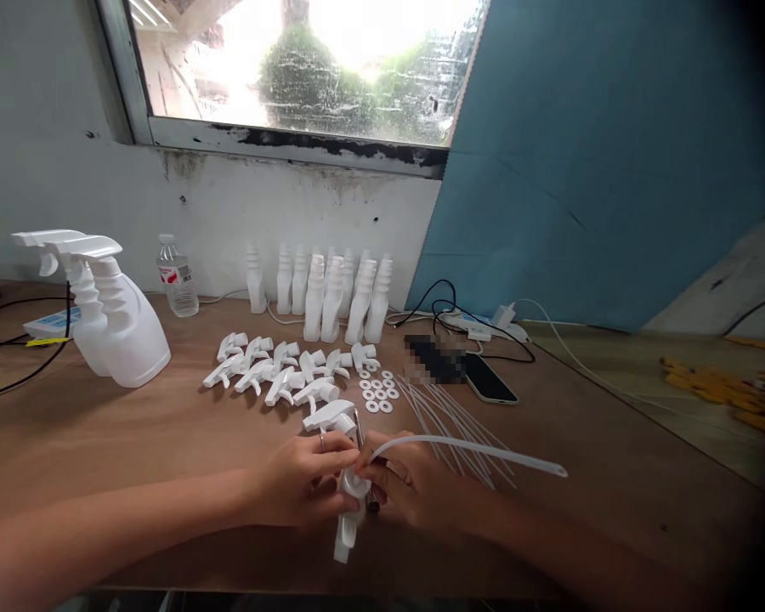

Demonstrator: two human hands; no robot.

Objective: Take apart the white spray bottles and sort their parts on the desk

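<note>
My left hand, with a ring on one finger, is closed around a white trigger spray head above the table's front part. In my right hand a translucent dip tube is pinched near one end; its free end curves off to the right. Both hands meet at the spray head's collar, where my fingers hide whether the tube is inside it. Just beyond them lies another spray head, beside a thin pen-like tool partly covered by my right hand.
Several spray heads, white washers and loose tubes lie ahead. White bottles line the wall. Two assembled spray bottles and a water bottle stand left. A phone and power strip sit right.
</note>
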